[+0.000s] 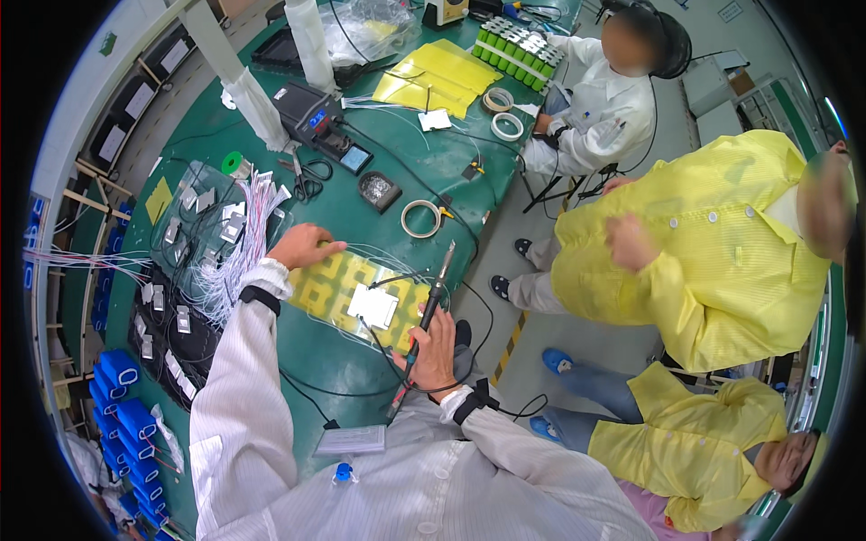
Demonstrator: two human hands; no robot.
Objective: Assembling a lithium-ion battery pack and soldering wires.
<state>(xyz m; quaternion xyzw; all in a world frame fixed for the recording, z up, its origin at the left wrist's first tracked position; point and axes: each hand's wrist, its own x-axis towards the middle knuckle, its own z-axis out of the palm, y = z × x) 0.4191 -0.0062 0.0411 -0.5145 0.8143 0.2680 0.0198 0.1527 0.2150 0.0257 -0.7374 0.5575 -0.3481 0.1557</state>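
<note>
My right hand (433,352) grips a black soldering iron (431,302) that points up and away, its tip near the table's right edge. A yellow patterned sheet (338,287) lies in front of me with a small white pad (372,306) and thin white wires on it. My left hand (302,245) rests loosely curled at the sheet's far left corner, holding nothing that I can see.
A soldering station (316,122) stands farther back, with scissors (307,180), tape rolls (421,218), yellow sheets (437,74) and green cylindrical cells (519,50). Bundled white wires (239,257) and blue boxes (126,415) lie at left. Three people sit or crouch on the right.
</note>
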